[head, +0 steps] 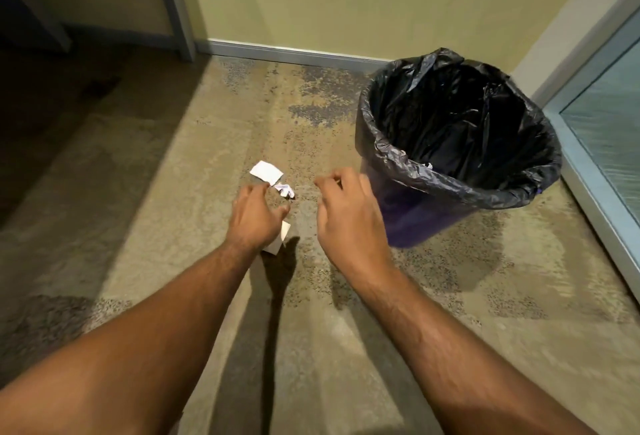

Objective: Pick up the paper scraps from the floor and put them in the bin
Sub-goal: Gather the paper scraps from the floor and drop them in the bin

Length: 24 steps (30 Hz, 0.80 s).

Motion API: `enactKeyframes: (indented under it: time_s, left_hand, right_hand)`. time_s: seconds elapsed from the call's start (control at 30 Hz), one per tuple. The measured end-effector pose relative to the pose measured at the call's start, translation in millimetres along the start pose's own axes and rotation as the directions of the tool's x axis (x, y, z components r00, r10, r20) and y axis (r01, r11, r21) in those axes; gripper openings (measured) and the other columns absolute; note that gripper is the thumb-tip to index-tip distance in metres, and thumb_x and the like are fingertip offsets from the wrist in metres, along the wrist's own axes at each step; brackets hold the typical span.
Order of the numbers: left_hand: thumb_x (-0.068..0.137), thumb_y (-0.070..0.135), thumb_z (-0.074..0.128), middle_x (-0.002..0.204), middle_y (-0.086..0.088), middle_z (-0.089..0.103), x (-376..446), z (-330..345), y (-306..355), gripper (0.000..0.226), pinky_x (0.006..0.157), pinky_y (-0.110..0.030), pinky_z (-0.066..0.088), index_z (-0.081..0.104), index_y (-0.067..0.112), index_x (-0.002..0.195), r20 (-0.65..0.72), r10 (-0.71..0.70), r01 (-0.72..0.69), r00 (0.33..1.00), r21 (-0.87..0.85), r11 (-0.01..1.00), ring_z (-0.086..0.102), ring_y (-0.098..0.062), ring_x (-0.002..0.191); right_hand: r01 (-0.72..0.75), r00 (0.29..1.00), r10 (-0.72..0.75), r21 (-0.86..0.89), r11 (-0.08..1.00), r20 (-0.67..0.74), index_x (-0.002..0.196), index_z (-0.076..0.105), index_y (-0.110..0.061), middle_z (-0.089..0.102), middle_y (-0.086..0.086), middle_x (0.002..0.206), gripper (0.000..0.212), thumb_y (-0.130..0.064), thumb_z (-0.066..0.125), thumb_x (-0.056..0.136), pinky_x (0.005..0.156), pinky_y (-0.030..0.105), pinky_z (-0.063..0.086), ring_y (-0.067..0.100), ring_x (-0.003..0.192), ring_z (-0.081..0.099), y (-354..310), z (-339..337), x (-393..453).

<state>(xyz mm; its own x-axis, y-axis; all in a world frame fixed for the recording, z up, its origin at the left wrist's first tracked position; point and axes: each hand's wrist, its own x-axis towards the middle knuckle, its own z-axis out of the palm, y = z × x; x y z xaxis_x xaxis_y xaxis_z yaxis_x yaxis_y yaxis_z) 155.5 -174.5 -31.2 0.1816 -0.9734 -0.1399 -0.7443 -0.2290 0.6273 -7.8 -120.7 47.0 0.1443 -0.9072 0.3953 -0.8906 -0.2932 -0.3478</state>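
Three white paper scraps lie on the mottled carpet. A flat torn piece [266,171] is farthest from me, a crumpled ball [285,190] sits just right of it, and a third flat scrap [280,240] is partly hidden under my left hand [254,218]. That hand hovers over the scraps with fingers spread, its fingertips near the crumpled ball, holding nothing. My right hand [349,216] hangs to the right with fingers loosely curled and apart, also holding nothing. The dark blue bin [408,220] with a black liner stands right of my right hand; a bit of white shows inside.
A yellow wall with a grey baseboard [294,52] runs behind the bin. A glass panel in a metal frame [602,164] borders the right side. A dark recess and post [176,8] stand at the upper left. Open carpet stretches toward me.
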Motion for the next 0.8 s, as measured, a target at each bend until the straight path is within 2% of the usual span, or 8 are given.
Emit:
enactKeyframes:
  time_s: [0.07,0.2,0.3,0.4,0.5,0.6,0.73,0.8]
  left_hand:
    - [0.080,0.057,0.076,0.158,-0.012,0.032,-3,2,-30,0.096,0.116,-0.048,0.036,0.031,0.018,0.156,0.107,-0.081,0.071,0.991,0.086,0.994,0.038,-0.031,0.142]
    - [0.056,0.076,0.082,0.164,-0.007,0.016,-9,1,-75,0.134,0.117,-0.057,0.031,0.015,0.020,0.159,0.255,-0.204,0.130,0.945,0.281,0.951,0.017,-0.030,0.149]
    - [0.048,0.074,0.086,0.168,-0.003,-0.014,-11,7,-95,0.154,0.119,-0.065,0.020,-0.005,0.023,0.160,0.377,-0.289,0.160,0.880,0.337,0.928,-0.011,-0.033,0.154]
    - [0.054,0.060,0.092,0.163,-0.006,-0.034,-14,16,-96,0.155,0.118,-0.070,0.009,-0.017,0.022,0.158,0.406,-0.316,0.158,0.857,0.377,0.913,-0.027,-0.034,0.151]
    - [0.058,0.053,0.093,0.161,-0.008,-0.038,-14,18,-93,0.154,0.117,-0.070,0.007,-0.020,0.020,0.158,0.402,-0.324,0.177,0.857,0.360,0.916,-0.028,-0.036,0.150]
    - [0.059,0.049,0.094,0.160,-0.009,-0.039,-15,18,-92,0.153,0.115,-0.072,0.006,-0.019,0.019,0.158,0.411,-0.308,0.172,0.858,0.335,0.926,-0.028,-0.038,0.149]
    - [0.057,0.046,0.096,0.160,-0.012,-0.038,-12,19,-91,0.153,0.113,-0.075,0.005,-0.015,0.017,0.158,0.408,-0.310,0.179,0.859,0.328,0.928,-0.029,-0.040,0.149]
    - [0.057,0.045,0.096,0.159,-0.012,-0.039,-11,20,-91,0.153,0.113,-0.075,0.004,-0.015,0.018,0.158,0.410,-0.311,0.183,0.858,0.321,0.929,-0.031,-0.040,0.148]
  right_hand:
    - [-0.043,0.990,0.046,-0.025,0.999,0.131,0.131,0.059,-0.019,0.051,0.000,0.128,0.039,-0.013,0.062,0.093,0.097,0.037,0.049,0.017,0.117,0.046,10,24,-10]
    - [-0.118,0.929,0.136,-0.072,0.990,0.344,0.143,0.049,-0.021,0.044,0.004,0.143,0.054,-0.012,0.065,0.093,0.101,0.035,0.048,0.022,0.125,0.044,24,66,-20]
    - [-0.152,0.885,0.174,-0.084,0.985,0.432,0.144,0.047,-0.021,0.043,0.006,0.140,0.053,-0.013,0.064,0.094,0.098,0.034,0.048,0.023,0.123,0.045,27,93,-12]
    - [-0.172,0.858,0.194,-0.089,0.981,0.475,0.144,0.046,-0.020,0.042,0.008,0.139,0.052,-0.012,0.063,0.095,0.096,0.037,0.049,0.027,0.122,0.046,25,119,8]
    - [-0.194,0.838,0.212,-0.089,0.977,0.502,0.146,0.042,-0.020,0.040,0.012,0.142,0.057,-0.011,0.063,0.094,0.097,0.039,0.048,0.031,0.126,0.046,17,143,36]
    - [-0.272,0.810,0.311,-0.151,0.950,0.497,0.151,0.033,-0.018,0.040,0.017,0.139,0.064,-0.010,0.060,0.093,0.088,0.039,0.051,0.035,0.119,0.051,11,164,59]
    - [-0.423,0.741,0.457,-0.186,0.887,0.492,0.149,0.030,-0.010,0.038,0.022,0.139,0.070,-0.033,0.066,0.093,0.089,0.040,0.052,0.037,0.118,0.054,10,198,87]
    - [-0.459,0.733,0.490,-0.188,0.868,0.472,0.149,0.028,-0.009,0.037,0.023,0.140,0.077,-0.045,0.067,0.092,0.093,0.042,0.052,0.037,0.120,0.052,10,212,98]
